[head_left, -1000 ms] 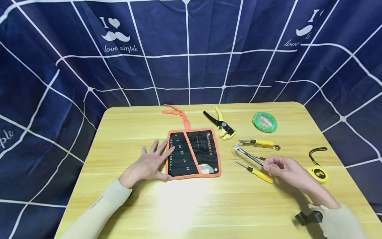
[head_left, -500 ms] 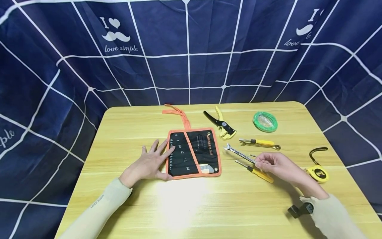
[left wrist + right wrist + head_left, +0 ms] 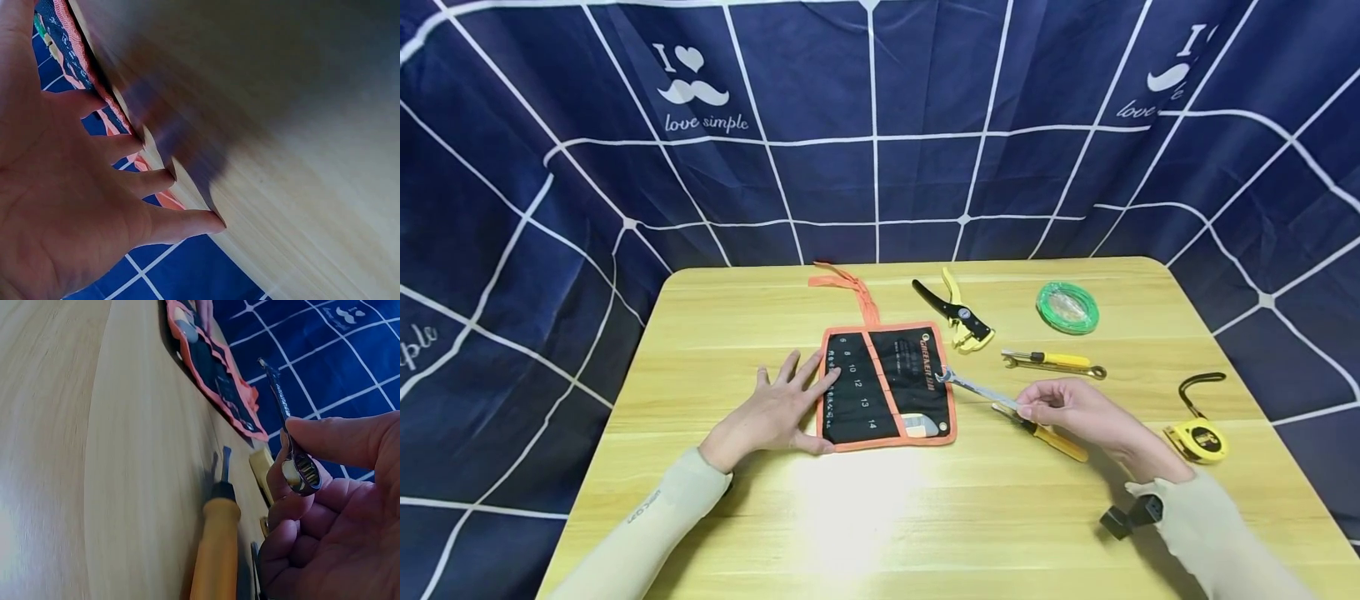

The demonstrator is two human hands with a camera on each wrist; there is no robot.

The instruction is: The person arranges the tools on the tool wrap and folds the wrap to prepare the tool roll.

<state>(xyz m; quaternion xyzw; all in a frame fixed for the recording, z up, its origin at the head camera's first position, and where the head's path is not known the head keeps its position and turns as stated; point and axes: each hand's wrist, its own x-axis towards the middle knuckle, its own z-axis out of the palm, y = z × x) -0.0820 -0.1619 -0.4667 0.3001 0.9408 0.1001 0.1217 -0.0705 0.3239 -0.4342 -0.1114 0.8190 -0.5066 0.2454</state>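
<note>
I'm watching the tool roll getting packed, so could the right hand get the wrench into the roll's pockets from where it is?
Probably yes: the right hand holds the wrench, its tip at the tool roll edge, nothing between.

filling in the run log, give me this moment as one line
left hand: flat on table, fingers on tool roll edge | right hand: pinches wrench, open end over roll's right edge | yellow screwdriver: lying under right hand

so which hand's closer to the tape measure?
Right. The right hand holds a wrench just left of the tape measure; the left hand rests on the tool roll, far across.
</note>
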